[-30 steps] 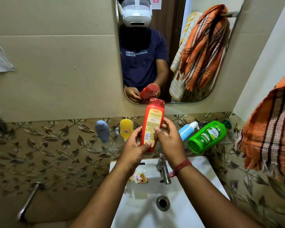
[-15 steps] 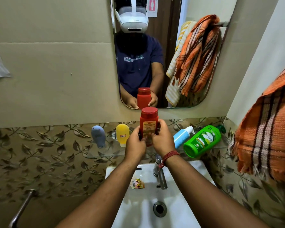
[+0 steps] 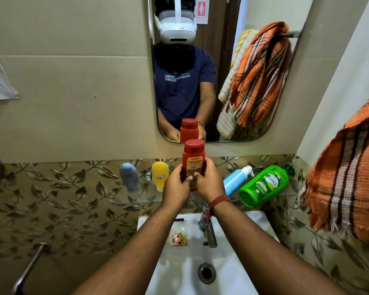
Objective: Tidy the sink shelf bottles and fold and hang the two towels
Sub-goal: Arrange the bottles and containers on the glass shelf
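Observation:
A red bottle (image 3: 193, 158) stands upright over the middle of the glass shelf (image 3: 136, 198). My left hand (image 3: 176, 186) and my right hand (image 3: 209, 182) both grip its lower half. Whether its base touches the shelf is hidden by my fingers. Left of it stand a grey bottle (image 3: 128, 176) and a yellow bottle (image 3: 159, 175). To the right a blue pump bottle (image 3: 237, 179) and a green bottle (image 3: 264, 185) lie tilted on the shelf. An orange striped towel (image 3: 347, 179) hangs at the right edge. The mirror (image 3: 226, 81) reflects it with a yellow striped towel.
The white sink (image 3: 200, 262) with a steel tap (image 3: 208, 226) is below the shelf. A small wrapper (image 3: 178, 239) lies on the sink's back left. A metal bar (image 3: 28, 267) sticks out at the lower left wall.
The red bottle went from tilted in front of the shelf to upright at the shelf's middle. Both hands moved forward with it and keep hold.

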